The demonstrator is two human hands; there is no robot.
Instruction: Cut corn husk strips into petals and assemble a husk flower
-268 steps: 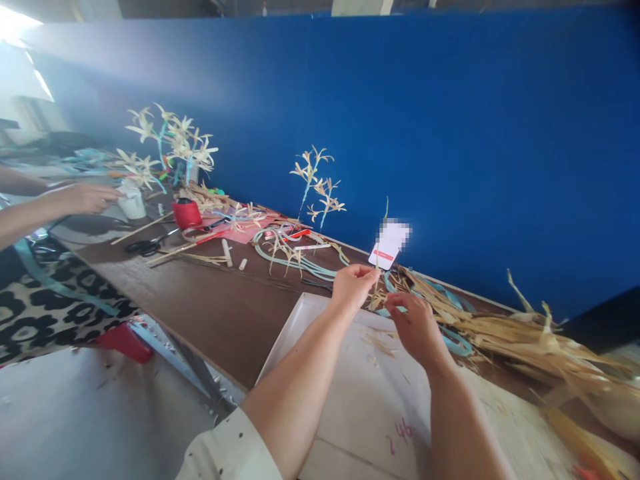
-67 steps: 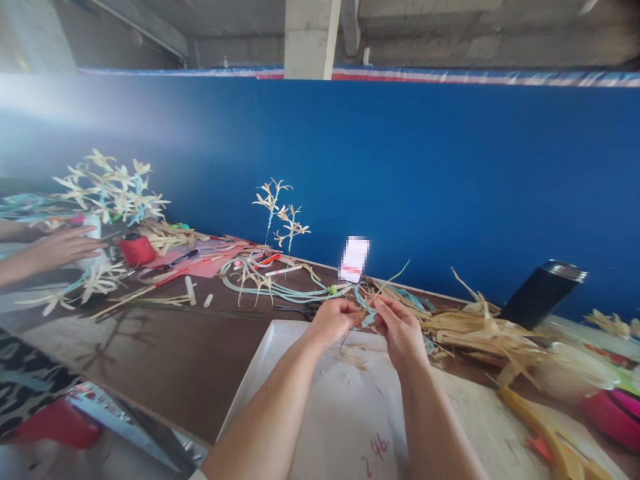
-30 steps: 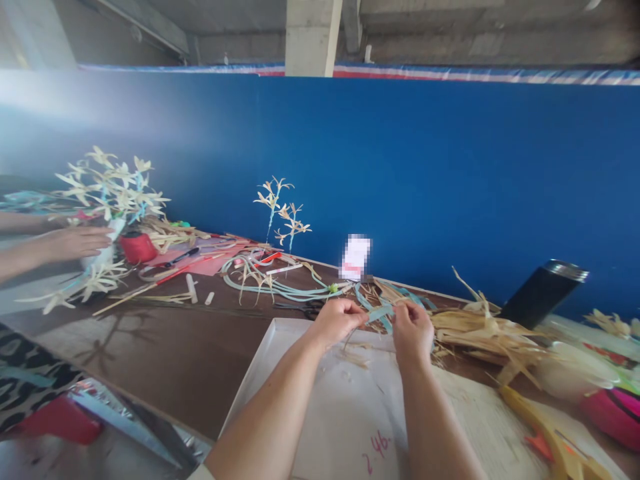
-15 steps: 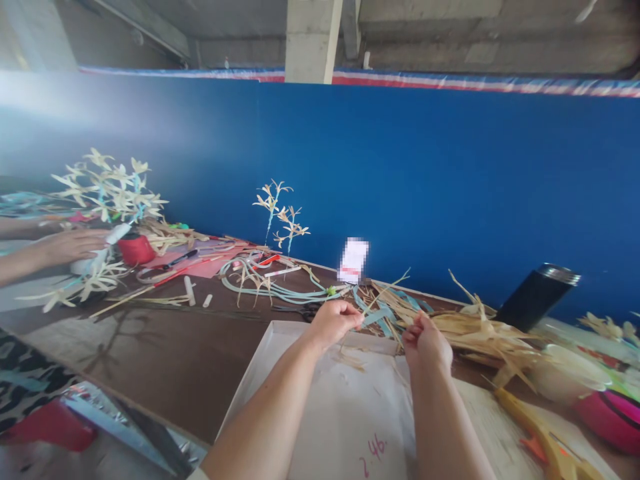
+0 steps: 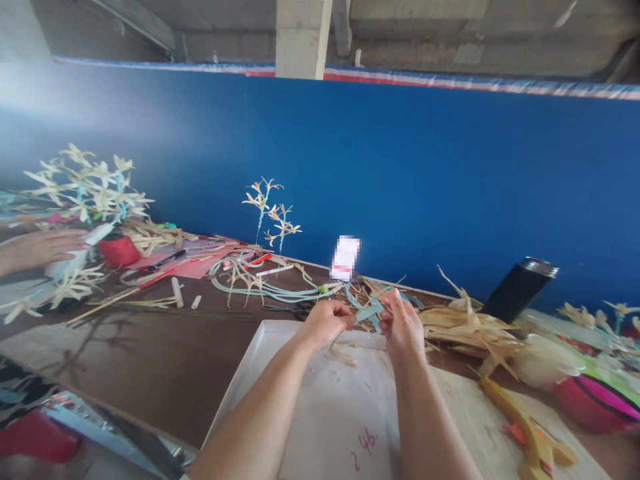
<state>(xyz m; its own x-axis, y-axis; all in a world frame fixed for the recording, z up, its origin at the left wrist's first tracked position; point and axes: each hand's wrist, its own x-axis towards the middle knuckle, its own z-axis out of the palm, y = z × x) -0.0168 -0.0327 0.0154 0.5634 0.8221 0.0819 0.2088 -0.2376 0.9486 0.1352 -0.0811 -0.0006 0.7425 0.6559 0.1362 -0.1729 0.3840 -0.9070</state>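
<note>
Above the far rim of a white box lid (image 5: 300, 390), my left hand (image 5: 327, 325) is closed in a pinch. A thin strip of dried husk (image 5: 367, 301) runs from its fingertips toward the right hand, blurred and hard to follow against the scraps. My right hand (image 5: 404, 327) is closed a little to the right, thumb up. What its fingers pinch is too small to make out. Behind both hands lie pale blue strips (image 5: 369, 312) and straw-coloured scraps. A pile of dried husks (image 5: 465, 323) is just right of my right hand.
A yellow glue gun (image 5: 525, 427), a pink bowl (image 5: 595, 403) and a black flask (image 5: 520, 290) stand right. Husk flowers (image 5: 263, 200) rise at the back near pale blue cords (image 5: 260, 290). At left, another person's hand (image 5: 43, 250) works by a red container (image 5: 119, 250).
My right hand has moved left, closer to my left hand, and its thumb has risen. The view has shifted slightly right. The other person's hand stays by the flowers.
</note>
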